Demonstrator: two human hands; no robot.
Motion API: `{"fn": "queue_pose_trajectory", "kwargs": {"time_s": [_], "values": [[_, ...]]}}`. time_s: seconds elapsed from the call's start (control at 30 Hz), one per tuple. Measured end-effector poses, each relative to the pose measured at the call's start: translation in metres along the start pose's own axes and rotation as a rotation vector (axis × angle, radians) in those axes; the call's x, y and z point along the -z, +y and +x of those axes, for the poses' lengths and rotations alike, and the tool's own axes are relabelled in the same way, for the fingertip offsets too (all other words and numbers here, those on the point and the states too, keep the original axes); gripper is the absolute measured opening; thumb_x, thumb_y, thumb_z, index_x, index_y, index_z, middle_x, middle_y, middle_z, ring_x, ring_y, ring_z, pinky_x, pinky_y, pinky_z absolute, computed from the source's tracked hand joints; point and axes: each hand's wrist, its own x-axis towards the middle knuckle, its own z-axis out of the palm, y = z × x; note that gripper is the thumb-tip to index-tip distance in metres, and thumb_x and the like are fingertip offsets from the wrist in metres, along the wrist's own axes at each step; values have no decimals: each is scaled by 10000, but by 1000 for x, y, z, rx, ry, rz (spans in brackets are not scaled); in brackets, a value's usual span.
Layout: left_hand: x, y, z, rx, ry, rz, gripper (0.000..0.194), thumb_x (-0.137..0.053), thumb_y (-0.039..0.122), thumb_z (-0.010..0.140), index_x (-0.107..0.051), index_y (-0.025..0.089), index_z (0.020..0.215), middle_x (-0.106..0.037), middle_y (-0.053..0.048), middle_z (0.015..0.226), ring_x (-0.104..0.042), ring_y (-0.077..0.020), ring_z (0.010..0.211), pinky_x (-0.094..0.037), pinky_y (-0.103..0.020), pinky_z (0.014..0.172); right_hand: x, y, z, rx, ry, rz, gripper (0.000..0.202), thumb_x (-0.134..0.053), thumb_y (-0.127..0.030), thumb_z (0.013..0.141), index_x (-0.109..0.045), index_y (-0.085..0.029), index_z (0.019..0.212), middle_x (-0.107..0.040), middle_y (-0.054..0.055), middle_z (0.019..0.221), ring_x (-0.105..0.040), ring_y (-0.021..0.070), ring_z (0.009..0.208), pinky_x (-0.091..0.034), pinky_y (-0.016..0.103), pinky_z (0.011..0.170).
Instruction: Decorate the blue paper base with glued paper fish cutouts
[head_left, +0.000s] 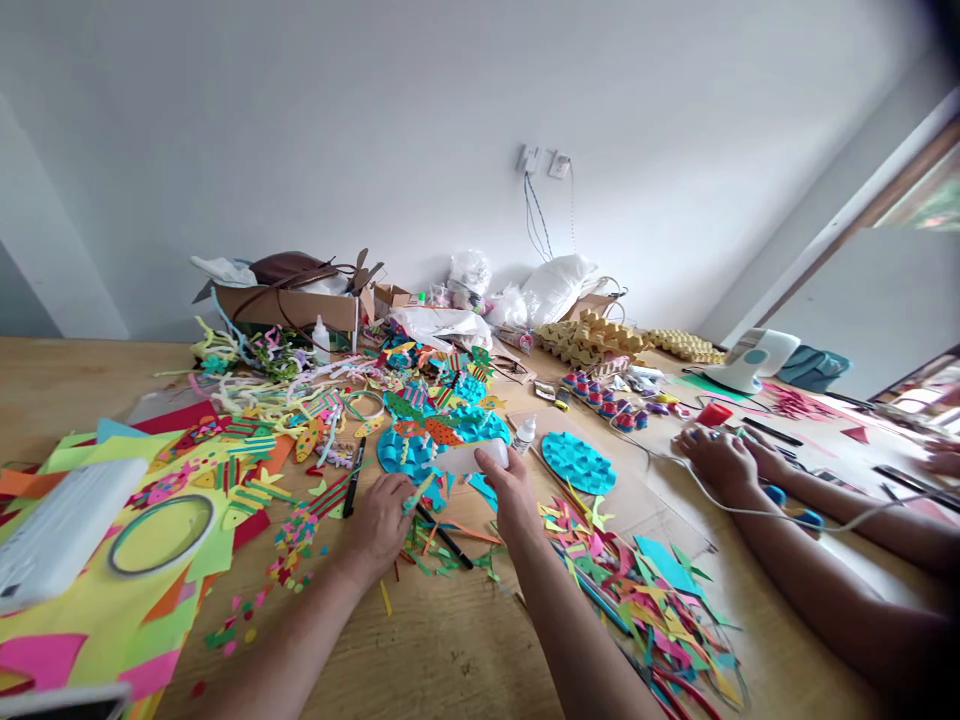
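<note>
My right hand [516,490] is closed around a white glue bottle [461,458], which lies nearly on its side with its narrow end toward the left. Between the fingertips of my left hand [381,525] is a small yellow-green paper strip [421,492]. Just beyond both hands sit bright blue painted egg-carton pieces [409,450] with patterned paper fish, among them an orange spotted one [441,431]. Another blue egg-carton round [579,462] rests to the right. A black pen [450,540] lies under and between my hands.
Coloured paper sheets and a tape roll [161,535] cover the left side. Paper scraps [652,610] and scissors [675,690] lie at the front right. A co-worker's hands [720,460] work at the right, near a cable. Boxes [300,308] and bags line the wall.
</note>
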Motion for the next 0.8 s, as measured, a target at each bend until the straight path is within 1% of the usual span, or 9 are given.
{"fn": "queue_pose_trajectory", "kwargs": {"time_s": [0.1, 0.17, 0.3, 0.4, 0.5, 0.6, 0.67, 0.73, 0.8], "values": [[4, -2, 1, 56, 163, -90, 360, -311, 310, 874, -622, 173, 754, -637, -93, 788, -593, -225, 829, -480, -369, 769, 7, 3, -5, -160, 43, 283, 318, -700, -406, 591, -578, -183, 783, -593, -10, 694, -531, 112, 605, -411, 204, 529], [10, -2, 2, 119, 221, -179, 393, -285, 353, 870, -593, 182, 698, -624, -79, 697, -602, -225, 749, -484, -360, 709, 11, 3, -9, -248, 59, 461, 301, -723, -365, 584, -577, -190, 779, -614, -9, 686, -541, 101, 568, -423, 190, 488], [26, 5, 5, 207, 309, -404, 332, -310, 402, 850, -532, 202, 705, -590, -26, 667, -585, -187, 683, -486, -313, 659, 17, 0, -15, -412, 101, 693, 269, -743, -289, 603, -557, -172, 758, -587, -33, 550, -512, 69, 449, -413, 148, 400], [39, 20, 10, 246, 383, -542, 318, -335, 435, 839, -490, 208, 677, -542, 4, 624, -543, -156, 608, -472, -273, 588, 20, -4, -20, -498, 94, 813, 216, -710, -254, 662, -553, -168, 784, -580, -38, 518, -516, 64, 419, -423, 134, 386], [52, 41, 12, 224, 368, -603, 346, -341, 455, 838, -480, 209, 638, -516, 14, 592, -512, -145, 570, -454, -264, 557, 21, -7, -25, -535, 77, 933, 146, -662, -234, 719, -553, -178, 800, -594, -28, 536, -539, 76, 433, -451, 143, 404], [60, 66, 6, 190, 288, -618, 365, -344, 467, 845, -503, 206, 645, -546, 2, 626, -531, -153, 611, -466, -280, 593, 19, -9, -30, -563, 51, 1056, 104, -623, -227, 754, -566, -177, 825, -624, 1, 596, -566, 93, 474, -480, 163, 435], [60, 82, -3, 182, 272, -616, 395, -329, 487, 849, -532, 202, 665, -570, -9, 657, -543, -160, 629, -477, -290, 602, 17, -10, -33, -606, 29, 1094, 95, -597, -238, 775, -572, -161, 824, -629, 20, 612, -571, 98, 483, -485, 168, 438], [56, 97, -16, 205, 247, -604, 404, -325, 497, 852, -565, 204, 710, -597, -17, 703, -564, -168, 669, -494, -299, 631, 17, -11, -34, -637, 4, 1099, 106, -585, -249, 786, -572, -148, 815, -627, 29, 613, -568, 95, 478, -486, 166, 437], [50, 107, -30, 222, 207, -572, 389, -329, 491, 854, -587, 217, 759, -621, -20, 755, -579, -171, 697, -510, -300, 653, 19, -12, -33, -623, -13, 1084, 104, -597, -247, 776, -568, -152, 806, -624, 21, 613, -565, 91, 475, -487, 165, 437]]}}
